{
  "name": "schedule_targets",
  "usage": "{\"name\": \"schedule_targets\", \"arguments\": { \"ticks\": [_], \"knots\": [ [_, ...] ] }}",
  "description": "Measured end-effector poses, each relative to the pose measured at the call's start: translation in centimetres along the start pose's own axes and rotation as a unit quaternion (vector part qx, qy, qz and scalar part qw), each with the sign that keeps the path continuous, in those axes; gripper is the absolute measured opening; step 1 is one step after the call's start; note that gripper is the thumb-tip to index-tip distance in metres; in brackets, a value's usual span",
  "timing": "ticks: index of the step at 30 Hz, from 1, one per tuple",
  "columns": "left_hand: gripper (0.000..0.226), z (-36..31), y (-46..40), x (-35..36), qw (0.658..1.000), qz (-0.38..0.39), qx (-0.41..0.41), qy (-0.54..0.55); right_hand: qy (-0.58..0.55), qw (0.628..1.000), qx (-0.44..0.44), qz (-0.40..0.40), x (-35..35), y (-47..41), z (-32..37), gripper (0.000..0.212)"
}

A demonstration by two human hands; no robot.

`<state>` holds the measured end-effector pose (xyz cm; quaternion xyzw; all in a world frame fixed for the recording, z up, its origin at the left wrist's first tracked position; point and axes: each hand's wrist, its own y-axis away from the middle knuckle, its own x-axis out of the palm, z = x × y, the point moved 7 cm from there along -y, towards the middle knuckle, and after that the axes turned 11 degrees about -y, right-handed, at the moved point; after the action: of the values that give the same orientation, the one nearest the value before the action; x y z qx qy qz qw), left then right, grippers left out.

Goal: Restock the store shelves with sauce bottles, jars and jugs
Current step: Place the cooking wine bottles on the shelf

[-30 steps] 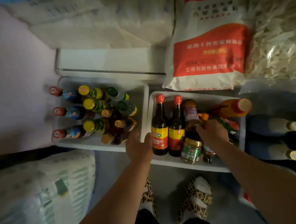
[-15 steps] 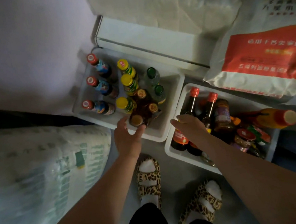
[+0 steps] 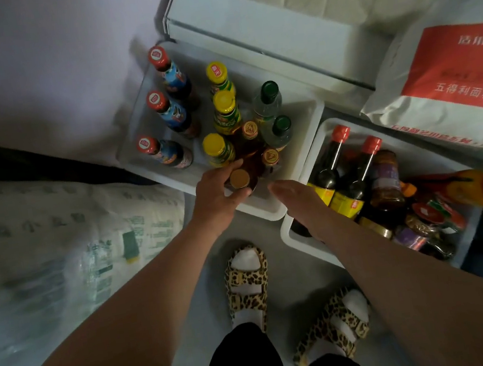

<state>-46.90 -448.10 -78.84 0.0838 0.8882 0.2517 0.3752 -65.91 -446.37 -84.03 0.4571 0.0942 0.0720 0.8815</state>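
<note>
Two white bins stand on the floor. The left bin [image 3: 301, 156] holds several upright sauce bottles with red, yellow, green and gold caps. My left hand [image 3: 215, 194] curls its thumb and fingers round the nearest gold-capped brown bottle [image 3: 240, 179] at the bin's front. My right hand [image 3: 295, 195] reaches flat, fingers straight, over the left bin's front right corner, holding nothing. The right bin [image 3: 305, 243] holds two dark bottles with red caps [image 3: 332, 171], jars [image 3: 386, 182] and an orange bottle [image 3: 480, 186] lying on its side.
A red and white flour sack [image 3: 449, 94] lies at the right on a low white shelf [image 3: 260, 30]. A large pale sack [image 3: 59, 253] fills the left. My feet in leopard-print sandals [image 3: 247, 283] stand on the grey floor before the bins.
My right hand has left the right bin's bottles and moved left to the left bin's corner. My left hand has closed round the gold-capped bottle. The view has swung left and down.
</note>
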Motion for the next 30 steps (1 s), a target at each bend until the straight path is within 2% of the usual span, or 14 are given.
{"name": "schedule_targets", "arguments": {
  "ticks": [10, 14, 15, 20, 23, 25, 30],
  "knots": [
    [0.031, -1.9, 0.1, -1.3, 0.995, -0.027, 0.093, -0.015, -0.035, 0.999, 0.023, -0.015, 1.0, 0.4, -0.1, 0.044],
    [0.032, -2.1, 0.5, -1.7, 0.996, -0.027, 0.079, -0.013, -0.030, 0.999, 0.001, -0.009, 1.0, 1.1, 0.8, 0.011],
    [0.032, -2.4, 0.7, -1.9, 0.997, -0.025, 0.077, -0.010, -0.024, 1.000, -0.005, -0.005, 1.0, 1.4, 1.3, 0.011],
    [0.038, -5.0, 2.2, -4.0, 0.998, 0.002, 0.067, -0.010, -0.010, 0.999, -0.029, 0.019, 0.5, 4.6, 4.7, 0.028],
    [0.041, -7.4, 3.2, -6.5, 0.999, 0.019, 0.040, -0.015, -0.042, 0.996, -0.048, 0.068, 0.6, 8.1, 7.6, 0.026],
    [0.034, -9.8, 3.8, -8.9, 0.999, 0.010, 0.042, -0.016, -0.060, 0.990, -0.073, 0.102, 0.4, 10.5, 9.8, 0.023],
    [0.010, -17.0, 6.8, -15.6, 0.998, -0.013, 0.057, 0.017, -0.039, 0.981, -0.129, 0.143, -0.8, 16.9, 15.8, 0.045]
  ]
}}
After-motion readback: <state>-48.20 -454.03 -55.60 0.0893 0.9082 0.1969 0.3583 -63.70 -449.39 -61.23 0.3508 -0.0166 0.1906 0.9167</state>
